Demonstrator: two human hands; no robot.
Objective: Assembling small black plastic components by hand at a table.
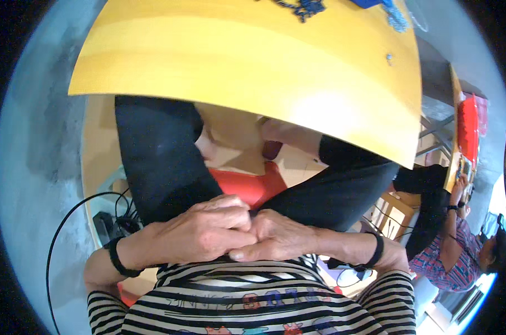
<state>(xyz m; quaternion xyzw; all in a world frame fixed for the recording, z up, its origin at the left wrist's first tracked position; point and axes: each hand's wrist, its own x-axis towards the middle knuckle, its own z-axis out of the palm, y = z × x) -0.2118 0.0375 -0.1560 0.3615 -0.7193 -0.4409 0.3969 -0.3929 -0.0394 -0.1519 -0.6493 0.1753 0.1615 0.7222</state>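
Note:
My left hand (211, 230) and my right hand (282, 235) meet at my waist, just above my lap. The left one is closed, its knuckles turned up and its fingers curled against the right. My right hand is closed too, its fingers tucked in under the left ones and its thumb pointing left. Whatever they pinch, if anything, is hidden between the fingers. Right below them bunches the hem of a black-and-white striped shirt (236, 273). Black trousers (158, 162) cover my spread legs.
Ahead stands a yellow table (225, 61), with dark blue beaded strands (304, 8), a light blue strand (396, 19) and a tiny item (389, 57) on it. A red seat (244, 187) shows between my legs. A black cable (55, 245) loops at left. Another person (451, 251) works at right.

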